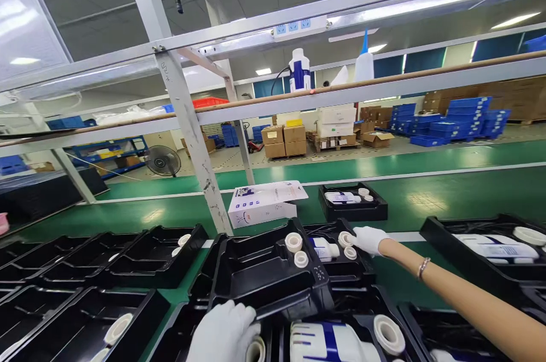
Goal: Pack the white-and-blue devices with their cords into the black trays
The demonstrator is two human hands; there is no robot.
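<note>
My left hand [224,332], in a white glove, is at the near left corner of a black plastic tray [260,279], its fingers curled at the edge. This tray sits tilted over other trays and holds two white rings [294,242]. My right hand [370,238], also gloved, reaches to the far right edge of a second black tray [347,272], fingers closed at its rim beside a white ring [345,238]. A white and blue device [324,249] lies in that second tray, partly hidden by the first.
Several black trays [147,271] line the green conveyor belt [396,191] at left. Another loaded tray [482,248] lies at right. A white printed box [268,203] rests behind, next to a metal post [183,100]. A shelf rail [405,86] crosses above.
</note>
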